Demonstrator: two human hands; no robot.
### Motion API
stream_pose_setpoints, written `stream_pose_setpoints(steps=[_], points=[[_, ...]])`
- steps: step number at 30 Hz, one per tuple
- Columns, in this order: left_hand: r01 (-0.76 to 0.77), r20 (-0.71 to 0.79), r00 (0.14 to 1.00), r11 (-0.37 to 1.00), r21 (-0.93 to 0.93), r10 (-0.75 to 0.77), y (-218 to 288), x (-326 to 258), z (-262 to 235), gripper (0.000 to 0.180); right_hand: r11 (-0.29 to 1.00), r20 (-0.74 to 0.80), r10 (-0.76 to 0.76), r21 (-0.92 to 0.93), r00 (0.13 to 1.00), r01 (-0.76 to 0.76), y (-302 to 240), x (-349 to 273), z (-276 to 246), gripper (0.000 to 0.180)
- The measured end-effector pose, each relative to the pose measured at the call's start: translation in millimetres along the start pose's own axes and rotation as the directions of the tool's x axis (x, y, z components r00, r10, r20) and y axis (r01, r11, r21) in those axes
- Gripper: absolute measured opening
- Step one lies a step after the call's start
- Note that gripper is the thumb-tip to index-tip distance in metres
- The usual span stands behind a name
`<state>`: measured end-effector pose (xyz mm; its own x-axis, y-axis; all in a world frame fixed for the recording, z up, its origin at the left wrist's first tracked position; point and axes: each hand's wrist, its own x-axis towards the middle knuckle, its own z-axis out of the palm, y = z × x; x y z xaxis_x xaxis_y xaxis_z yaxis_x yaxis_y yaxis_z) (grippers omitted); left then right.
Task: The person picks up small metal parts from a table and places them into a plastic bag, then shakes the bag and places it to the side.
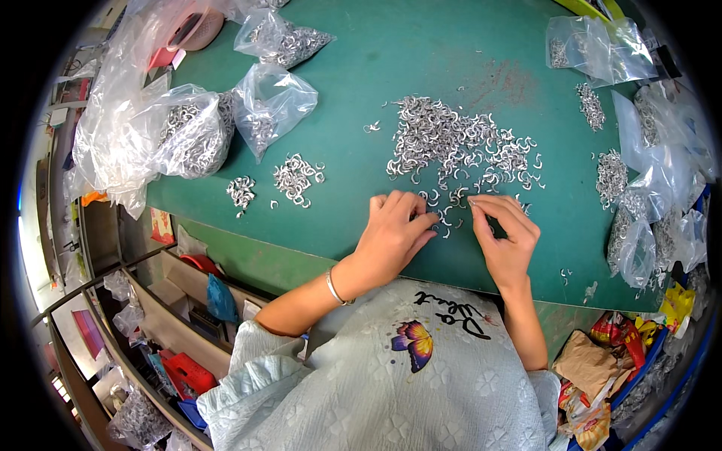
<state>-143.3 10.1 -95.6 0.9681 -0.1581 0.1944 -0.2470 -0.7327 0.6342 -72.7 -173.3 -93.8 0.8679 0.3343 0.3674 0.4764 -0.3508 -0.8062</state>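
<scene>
A large loose pile of small curved silvery metal pieces lies in front of me on a green tabletop. At the pile's near edge, my left hand is closed, its fingers curled and its thumb by the index finger. My right hand is pinched, thumb and index tips together beside a few scattered pieces. Whatever either hand holds is too small or hidden to make out. Left of my left hand lie a small heap of the same pieces and a smaller heap.
Clear plastic bags filled with metal pieces crowd the far left of the table. More filled bags and small heaps line the right side. Below the left edge is a drawer unit; a blue-rimmed bin with wrappers stands lower right.
</scene>
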Motion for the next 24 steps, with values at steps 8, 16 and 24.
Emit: stream_pose_setpoints(steps=[8, 16, 24], points=[[-0.083, 0.027, 0.996, 0.997, 0.005, 0.082, -2.4, -3.9, 5.4, 0.020, 0.803, 0.047, 0.402, 0.462, 0.914, -0.377, 0.2, -19.7, -7.6, 0.010], [0.280, 0.099, 0.954, 0.717, -0.638, -0.284, 16.9, 0.5, 8.2, 0.010, 0.880, 0.141, 0.334, 0.307, 0.932, -0.362, -16.6, -30.7, -16.5, 0.010], [0.614, 0.530, 0.741, 0.098, -0.783, -0.411, 33.6, 15.7, 15.0, 0.014, 0.958, 0.079, 0.219, 0.171, 0.972, -0.230, -19.2, -34.2, -21.4, 0.011]])
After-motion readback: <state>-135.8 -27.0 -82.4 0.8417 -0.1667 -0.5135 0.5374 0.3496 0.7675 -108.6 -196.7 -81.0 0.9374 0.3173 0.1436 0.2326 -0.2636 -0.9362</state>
